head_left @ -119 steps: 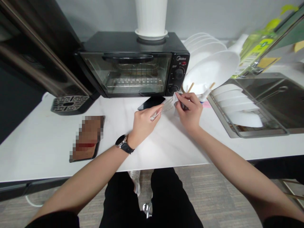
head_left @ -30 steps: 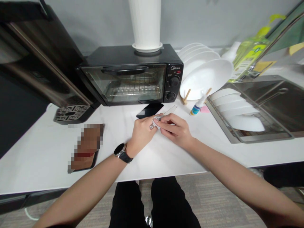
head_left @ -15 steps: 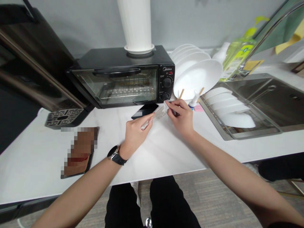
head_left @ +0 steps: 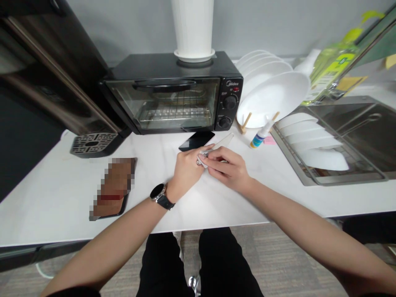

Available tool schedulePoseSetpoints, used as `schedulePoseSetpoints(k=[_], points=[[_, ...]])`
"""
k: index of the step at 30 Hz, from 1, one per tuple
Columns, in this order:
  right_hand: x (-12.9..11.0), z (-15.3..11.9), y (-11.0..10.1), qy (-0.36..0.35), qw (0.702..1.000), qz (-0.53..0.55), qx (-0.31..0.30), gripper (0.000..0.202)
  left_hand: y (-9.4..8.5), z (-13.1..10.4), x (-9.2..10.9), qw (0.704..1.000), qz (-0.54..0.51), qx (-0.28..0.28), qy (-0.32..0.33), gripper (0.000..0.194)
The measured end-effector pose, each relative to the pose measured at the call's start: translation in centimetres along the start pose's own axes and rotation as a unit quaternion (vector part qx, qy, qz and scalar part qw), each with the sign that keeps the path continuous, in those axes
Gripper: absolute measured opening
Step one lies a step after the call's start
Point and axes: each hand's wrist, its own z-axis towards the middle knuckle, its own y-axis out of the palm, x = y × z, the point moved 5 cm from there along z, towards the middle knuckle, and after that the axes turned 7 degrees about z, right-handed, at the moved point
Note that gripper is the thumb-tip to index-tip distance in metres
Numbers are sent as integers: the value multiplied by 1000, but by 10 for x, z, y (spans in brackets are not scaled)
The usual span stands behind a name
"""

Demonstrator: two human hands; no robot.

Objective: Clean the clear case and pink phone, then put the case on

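My left hand (head_left: 189, 166), a dark watch on its wrist, is closed on a clear plastic case (head_left: 225, 141) that looks like a phone case. Its far end sticks out beyond my fingers above the counter. My right hand (head_left: 227, 167) presses up against the left one, fingers pinched at the near end of the case. A small whitish, shiny bit (head_left: 202, 159) shows at those fingertips; whether it is part of the case or a separate piece I cannot tell. Just behind my left hand, a black phone (head_left: 196, 141) lies flat.
A black toaster oven (head_left: 173, 105) bearing a white pot (head_left: 194, 29) stands behind. White plates (head_left: 262, 99) lean in a rack beside it. A small blue-and-yellow bottle (head_left: 259, 137) is right of my hands. Further right are bowls (head_left: 321, 159) in the sink (head_left: 305, 175). A tablet-like device (head_left: 116, 185) lies left.
My right hand has moved from the far end of the clear case to its near end, beside my left hand. The small bottle, partly hidden before, now shows fully. The view has shifted left.
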Motion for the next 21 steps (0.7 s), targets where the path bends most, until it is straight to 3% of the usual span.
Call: schedulePoseSetpoints(k=[6,12,15,21], points=[[4,-1,-1,7,1000,-13,-2,42,-3,2,4,1000,-9,17,15,24],[32,-4,-20,90,992,-55,75,34,-8,0,1,998,7,56,4,12],[50,-7,-34,148,977,-87,126,30,-8,-1,0,998,-8,55,-7,19],[61,-10,-38,176,970,-92,141,28,-9,-1,1,999,-3,54,-7,19]])
